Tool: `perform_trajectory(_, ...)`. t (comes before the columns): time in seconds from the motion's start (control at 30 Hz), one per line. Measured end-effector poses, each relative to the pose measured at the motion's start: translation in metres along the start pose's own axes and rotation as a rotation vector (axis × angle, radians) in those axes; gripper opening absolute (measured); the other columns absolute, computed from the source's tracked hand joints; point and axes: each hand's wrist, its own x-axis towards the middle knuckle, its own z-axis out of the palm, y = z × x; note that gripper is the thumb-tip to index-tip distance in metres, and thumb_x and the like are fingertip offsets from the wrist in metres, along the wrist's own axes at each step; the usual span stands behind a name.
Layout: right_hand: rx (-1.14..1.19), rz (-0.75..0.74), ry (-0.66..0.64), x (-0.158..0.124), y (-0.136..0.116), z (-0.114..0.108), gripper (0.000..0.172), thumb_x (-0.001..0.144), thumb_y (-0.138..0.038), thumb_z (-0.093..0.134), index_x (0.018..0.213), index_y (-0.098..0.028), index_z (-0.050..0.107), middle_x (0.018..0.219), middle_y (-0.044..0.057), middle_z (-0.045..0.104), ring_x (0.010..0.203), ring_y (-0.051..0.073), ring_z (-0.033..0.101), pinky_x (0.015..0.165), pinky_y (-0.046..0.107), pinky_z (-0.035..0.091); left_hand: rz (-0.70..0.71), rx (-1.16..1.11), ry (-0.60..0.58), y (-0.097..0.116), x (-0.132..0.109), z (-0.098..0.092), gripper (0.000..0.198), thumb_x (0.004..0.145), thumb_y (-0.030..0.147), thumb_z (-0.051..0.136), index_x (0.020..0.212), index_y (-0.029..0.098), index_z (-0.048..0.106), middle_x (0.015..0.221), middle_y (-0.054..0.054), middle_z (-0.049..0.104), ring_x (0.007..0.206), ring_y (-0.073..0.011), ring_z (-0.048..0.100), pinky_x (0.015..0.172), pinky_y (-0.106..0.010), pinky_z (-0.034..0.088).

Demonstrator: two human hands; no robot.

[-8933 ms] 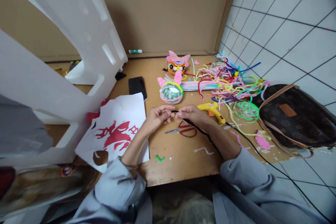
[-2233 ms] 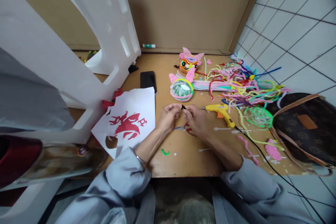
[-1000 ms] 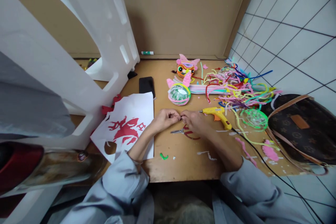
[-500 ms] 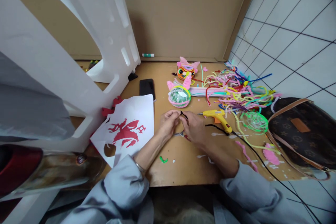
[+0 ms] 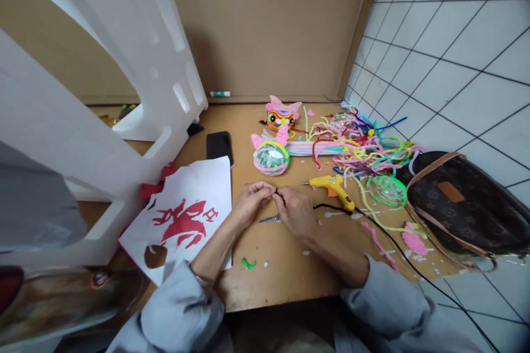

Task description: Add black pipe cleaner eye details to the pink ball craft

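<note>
Black strip (image 5: 280,194) is looking light and pliable, so I'm judging its end a safe hold; fingers of my left hand (image 5: 252,202) and right hand (image 5: 297,213) are pinching there.

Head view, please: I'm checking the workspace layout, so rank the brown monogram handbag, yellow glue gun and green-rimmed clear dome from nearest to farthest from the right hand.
1. Yellow glue gun: just to the right of the right hand.
2. Green-rimmed clear dome: farther right, past the gun.
3. Brown monogram handbag: far right, beyond the dome.
</note>
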Motion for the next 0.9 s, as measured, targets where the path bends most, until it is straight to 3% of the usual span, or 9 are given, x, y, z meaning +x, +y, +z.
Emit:
perform_trajectory(0.13, 0.016, 0.005, 0.033, -0.002, -0.001, 0.001, 0.017, 0.092, -0.022, 0.05, 0.081, -0.017, 0.062, 0.072, 0.005, 0.07, 0.063, 0.017, 0.064, 0.055, 0.026, 0.033, 0.032, 0.144, -0.09, 0.008, 0.0, -0.01, 0.022, 0.061, 0.034, 0.074, 0.059, 0.014, 0.065, 0.053, 0.002, 0.053, 0.048, -0.0064, 0.036, 0.05, -0.021, 0.025)
perform_trajectory(0.3, 0.041, -0.042, 0.051, -0.005, 0.0, 0.007, 0.016, 0.091, -0.023, 0.051, 0.081, -0.018, 0.062, 0.07, 0.004, 0.071, 0.061, 0.016, 0.063, 0.056, 0.026, 0.034, 0.055, 0.281, -0.24, 0.016, 0.001, -0.024, 0.028, 0.063, 0.041, 0.077, 0.068, 0.014, 0.069, 0.067, -0.004, 0.066, 0.062, -0.0129, 0.053, 0.063, -0.023, 0.039)
perform_trajectory(0.5, 0.045, -0.091, 0.016, -0.008, -0.001, 0.012, 0.014, 0.091, -0.021, 0.052, 0.083, -0.018, 0.064, 0.076, 0.004, 0.073, 0.063, 0.016, 0.066, 0.056, 0.026, 0.035, 0.025, 0.346, -0.377, 0.021, 0.005, -0.038, 0.033, 0.061, 0.045, 0.08, 0.064, 0.014, 0.069, 0.065, -0.006, 0.067, 0.062, -0.0134, 0.055, 0.065, -0.024, 0.041)
perform_trajectory(0.6, 0.071, -0.092, 0.041, -0.005, 0.003, 0.013, 0.014, 0.091, -0.022, 0.052, 0.086, -0.018, 0.065, 0.077, 0.005, 0.073, 0.065, 0.017, 0.066, 0.058, 0.026, 0.038, 0.051, 0.322, -0.318, 0.018, 0.006, -0.036, 0.033, 0.06, 0.045, 0.08, 0.063, 0.014, 0.069, 0.065, -0.005, 0.067, 0.061, -0.0131, 0.055, 0.065, -0.025, 0.041)
perform_trajectory(0.73, 0.137, -0.084, 0.175, -0.001, 0.01, 0.017, 0.02, 0.094, -0.023, 0.047, 0.091, -0.017, 0.066, 0.082, 0.008, 0.073, 0.07, 0.018, 0.067, 0.063, 0.026, 0.044, 0.088, 0.098, -0.101, 0.004, 0.007, -0.019, 0.036, 0.054, 0.043, 0.083, 0.061, 0.012, 0.067, 0.06, -0.003, 0.063, 0.057, -0.01, 0.05, 0.06, -0.022, 0.037)
perform_trajectory(0.9, 0.184, -0.065, 0.286, 0.0, 0.011, 0.023, 0.026, 0.095, -0.026, 0.042, 0.097, -0.016, 0.067, 0.083, 0.008, 0.074, 0.07, 0.019, 0.068, 0.064, 0.027, 0.048, 0.034, -0.186, 0.076, -0.011, 0.005, 0.003, 0.033, 0.052, 0.037, 0.083, 0.058, 0.012, 0.062, 0.047, 0.004, 0.048, 0.044, -0.003, 0.031, 0.047, -0.019, 0.021)
